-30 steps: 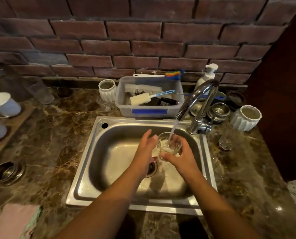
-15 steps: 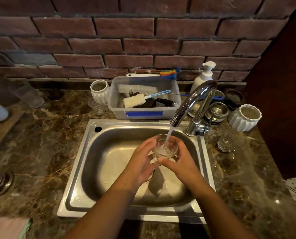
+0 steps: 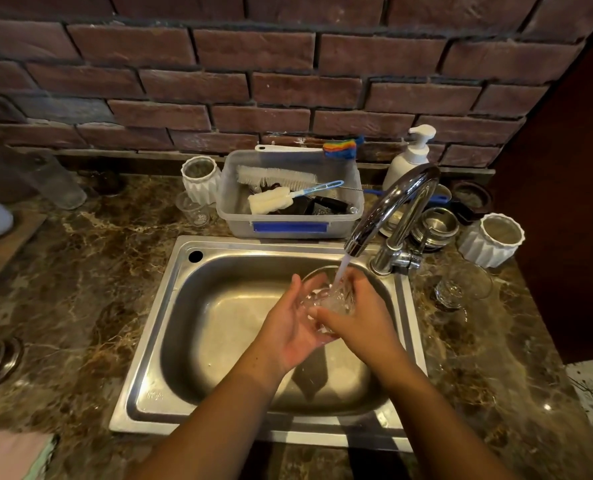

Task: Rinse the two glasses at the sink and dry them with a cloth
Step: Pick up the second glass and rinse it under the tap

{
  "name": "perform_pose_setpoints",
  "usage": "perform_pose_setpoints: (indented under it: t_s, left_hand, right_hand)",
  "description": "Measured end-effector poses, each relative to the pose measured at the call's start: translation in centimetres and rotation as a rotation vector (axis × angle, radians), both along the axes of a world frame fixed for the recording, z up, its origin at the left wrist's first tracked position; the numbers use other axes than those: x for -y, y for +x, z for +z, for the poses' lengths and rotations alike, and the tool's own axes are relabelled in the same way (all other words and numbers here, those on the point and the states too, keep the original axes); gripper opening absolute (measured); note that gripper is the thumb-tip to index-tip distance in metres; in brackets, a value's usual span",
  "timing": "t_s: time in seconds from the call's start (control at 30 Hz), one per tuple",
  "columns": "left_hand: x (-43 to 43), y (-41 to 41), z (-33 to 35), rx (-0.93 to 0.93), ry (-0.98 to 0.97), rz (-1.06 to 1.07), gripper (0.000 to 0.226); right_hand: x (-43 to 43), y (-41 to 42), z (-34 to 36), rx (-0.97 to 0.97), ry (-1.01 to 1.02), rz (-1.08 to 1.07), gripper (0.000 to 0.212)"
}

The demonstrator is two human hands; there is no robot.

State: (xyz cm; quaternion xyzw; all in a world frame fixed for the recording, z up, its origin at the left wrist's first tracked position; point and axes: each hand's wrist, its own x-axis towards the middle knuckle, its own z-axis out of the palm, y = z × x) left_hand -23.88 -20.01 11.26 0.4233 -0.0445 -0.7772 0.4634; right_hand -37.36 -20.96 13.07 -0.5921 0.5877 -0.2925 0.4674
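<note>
A clear cut glass [image 3: 326, 296] is tipped on its side under running water from the chrome tap [image 3: 388, 216], over the steel sink [image 3: 170, 327]. My left hand [image 3: 288, 327] cradles it from below and the left, fingers curled round it. My right hand [image 3: 361, 317] grips it from the right, thumb across its base. A second clear glass [image 3: 461, 285] lies on the marble counter right of the tap. A pink cloth [image 3: 8, 455] lies at the counter's bottom left corner.
Behind the sink a plastic tub [image 3: 288, 223] holds brushes. White ribbed cups [image 3: 200, 180] [image 3: 492, 239], a soap pump [image 3: 412, 154], steel bowls [image 3: 433, 226] and a small glass [image 3: 193, 211] crowd the back of the counter. A dark cabinet [image 3: 565, 202] stands at the right.
The glass has been tipped from upright onto its side under the stream, and both hands have shifted round it. The camera has moved closer and slightly left.
</note>
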Motion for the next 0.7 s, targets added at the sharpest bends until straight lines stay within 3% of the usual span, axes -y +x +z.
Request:
perform_pose_setpoints:
  t_s: [0.17,0.33,0.5,0.6,0.7]
  left_hand:
    - [-0.1,0.5,1.0,0.316,0.058,-0.126,0.043]
    - [0.3,0.8,1.5,0.61,-0.116,-0.142,0.029]
    - [0.2,0.9,0.9,0.433,-0.179,-0.005,0.028]
    - [0.0,0.7,1.0,0.299,-0.163,0.026,0.04]
    - [0.3,0.7,1.0,0.308,-0.162,0.022,0.034]
  right_hand:
    - [-0.9,-0.3,-1.8,0.102,0.159,-0.027,0.048]
    - [-2.1,0.0,-3.0,0.234,0.206,-0.04,0.057]
    - [-2.1,0.6,-2.0,0.245,0.114,-0.06,0.069]
    - [-1.3,0.6,-1.3,0.195,0.064,-0.023,0.069]
    - [-0.2,0.1,-1.2,0.203,0.049,-0.048,0.07]
